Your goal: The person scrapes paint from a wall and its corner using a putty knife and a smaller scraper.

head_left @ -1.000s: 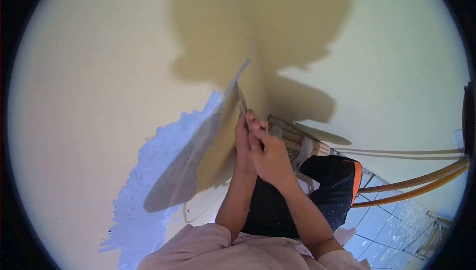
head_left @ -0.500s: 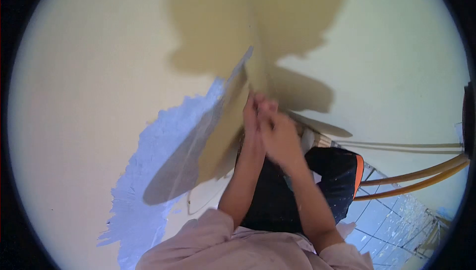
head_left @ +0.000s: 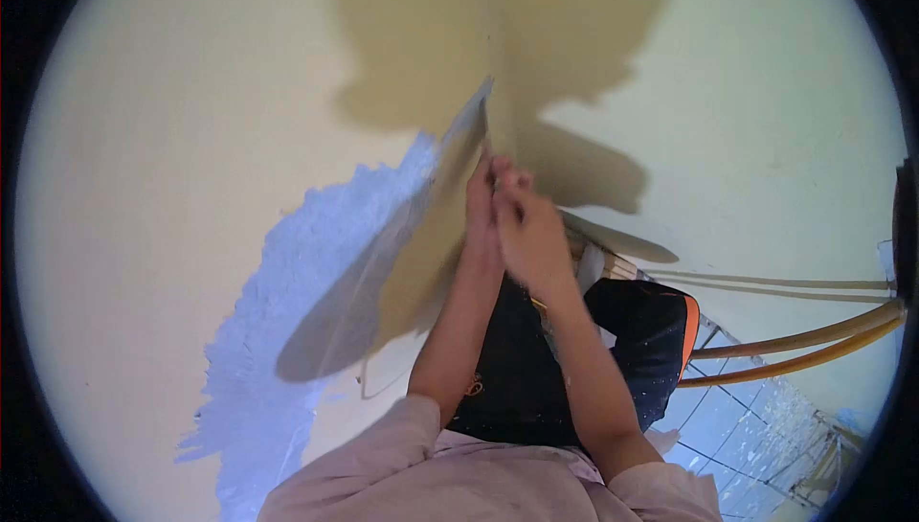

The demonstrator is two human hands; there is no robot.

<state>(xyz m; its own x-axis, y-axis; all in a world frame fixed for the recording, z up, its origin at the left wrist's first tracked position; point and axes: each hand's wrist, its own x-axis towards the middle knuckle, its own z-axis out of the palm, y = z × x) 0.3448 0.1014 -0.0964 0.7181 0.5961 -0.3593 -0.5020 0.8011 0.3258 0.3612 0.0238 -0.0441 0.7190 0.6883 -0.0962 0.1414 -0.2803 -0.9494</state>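
Note:
My hands are together at the inside corner of two cream walls. A thin-bladed scraper (head_left: 485, 124), seen almost edge-on, points up from them against the left wall. My left hand (head_left: 481, 204) is closed around its lower part, which the fingers mostly hide. Pressed close beside it, my right hand (head_left: 534, 239) is also closed, apparently on the same handle. Just left of the blade, a bluish-grey patch (head_left: 306, 263) with ragged edges runs down the left wall (head_left: 172, 158), narrowing to a point near the blade tip.
Shadows of my head and arms fall across both walls. Below are my legs in dark shorts (head_left: 637, 340). Orange-brown hoses (head_left: 795, 342) cross at the right, above a blue-tiled floor (head_left: 718, 397) speckled white. Wooden pieces (head_left: 617, 265) lie at the corner's foot.
Both hands have moved slightly up along the corner, still together. More of the thin blade now shows above my fingers. The view has shifted a little.

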